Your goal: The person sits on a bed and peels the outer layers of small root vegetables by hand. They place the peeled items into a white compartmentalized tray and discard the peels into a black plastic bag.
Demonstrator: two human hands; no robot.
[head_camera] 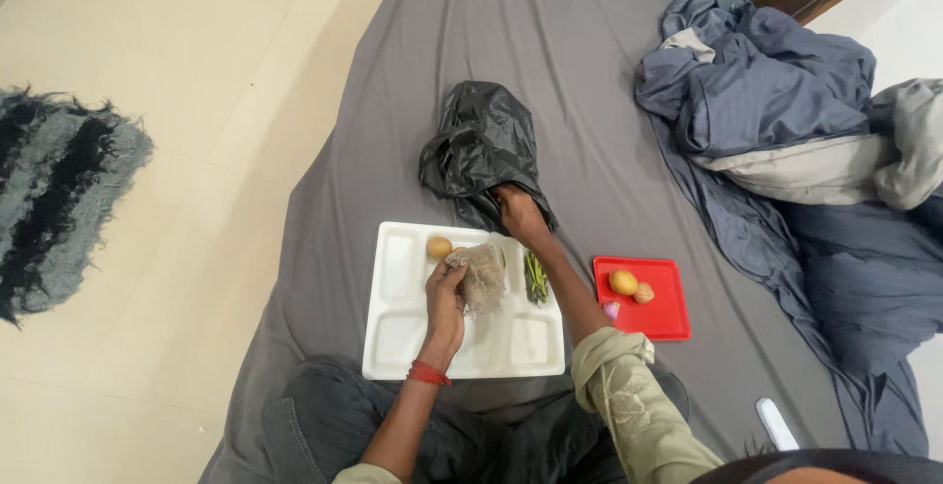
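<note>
The left hand [444, 292] grips a crumpled beige mesh pouch [481, 276] over the white compartment tray [393, 346] on the grey-sheeted bed [550, 71]. The right hand [519, 214] reaches into a crinkled black plastic bag [479, 145]; its grip cannot be told.

The right hand's [518, 215] fingertips are hidden inside the crumpled black plastic bag [481, 150]. The small white object [776, 423] on the grey sheet is too small to identify, and the shaggy grey-black rug [54, 204] is cut off by the left edge.
</note>
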